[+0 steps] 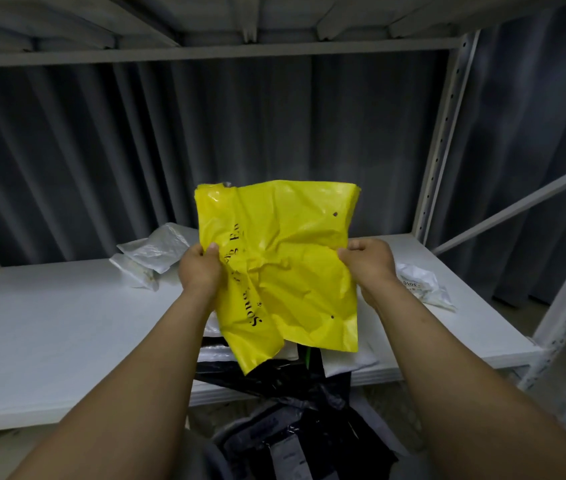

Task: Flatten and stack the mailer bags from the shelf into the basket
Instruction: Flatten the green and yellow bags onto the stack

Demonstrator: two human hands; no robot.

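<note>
The yellow mailer bag [288, 258] is held up in the air above the front of the shelf [66, 323], printed side toward the camera. Grip: the left hand [201, 268] pinches the bag's left edge with the thumb on the front face; the right hand [368, 261] pinches the right edge at about the same height. Condition: heavily creased through the middle, with the lower left corner hanging low and curled. Judgement: the step in hand is flattening. It would be done best by drawing the two edges apart until the centre creases go taut, then laying the bag on a bare part of the shelf and smoothing from the middle outward. The curled corner needs turning out before stacking. Black bags [285, 386] lie heaped below at the shelf's front edge. White mailer bags lie behind on the left [155, 252] and right [420, 284]. The basket cannot be identified with certainty.
</note>
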